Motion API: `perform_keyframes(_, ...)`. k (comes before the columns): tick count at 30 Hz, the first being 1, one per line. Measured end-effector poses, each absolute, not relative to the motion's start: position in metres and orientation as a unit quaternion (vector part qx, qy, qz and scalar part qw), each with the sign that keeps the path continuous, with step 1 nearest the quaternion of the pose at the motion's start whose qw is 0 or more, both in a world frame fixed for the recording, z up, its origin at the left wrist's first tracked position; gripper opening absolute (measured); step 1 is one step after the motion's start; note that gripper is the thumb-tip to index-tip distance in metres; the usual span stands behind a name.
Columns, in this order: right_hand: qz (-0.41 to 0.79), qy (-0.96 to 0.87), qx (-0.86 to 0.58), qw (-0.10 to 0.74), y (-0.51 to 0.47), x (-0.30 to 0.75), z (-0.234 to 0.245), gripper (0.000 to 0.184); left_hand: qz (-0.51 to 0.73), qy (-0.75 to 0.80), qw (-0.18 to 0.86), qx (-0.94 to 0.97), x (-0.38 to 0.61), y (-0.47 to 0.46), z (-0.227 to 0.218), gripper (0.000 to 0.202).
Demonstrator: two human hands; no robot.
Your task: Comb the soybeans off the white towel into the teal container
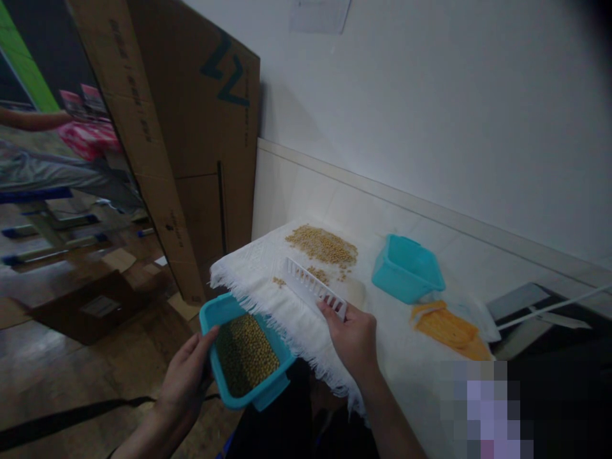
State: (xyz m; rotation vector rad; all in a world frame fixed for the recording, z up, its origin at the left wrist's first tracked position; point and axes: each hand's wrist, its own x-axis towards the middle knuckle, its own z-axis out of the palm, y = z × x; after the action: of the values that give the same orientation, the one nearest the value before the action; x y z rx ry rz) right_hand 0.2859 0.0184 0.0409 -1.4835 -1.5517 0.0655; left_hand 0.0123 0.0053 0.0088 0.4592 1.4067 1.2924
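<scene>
The left hand (pixel 189 366) grips the blue container (pixel 271 392), lower left of centre; the right hand (pixel 354 335) pinches the white slatted strip (pixel 306 288) at frame centre. For clean sweeping of the loose beans (pixel 327 247), hold the strip flat against the cloth (pixel 248 261).

A white wall (pixel 430 115) rises past the far edge of the tabletop (pixel 406 360), a pale strip (pixel 382 191) along it. A tall cardboard box (pixel 201 121) stands by the left corner; the dim brown floor (pixel 71 376) looks like wood.
</scene>
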Motion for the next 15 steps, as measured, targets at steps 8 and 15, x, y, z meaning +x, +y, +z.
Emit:
perform_keyframes(8,0.033,-0.598,-0.622,0.505,0.0141,0.2872,0.0385,0.03,0.537,0.602,0.564,0.175,0.0115,0.005,0.0081,0.061)
perform_keyframes(15,0.055,-0.626,-0.609,0.483,0.018,0.2884,0.0392,0.03,0.538,0.596,0.568,0.181,0.0127,0.0057,0.0122,0.05)
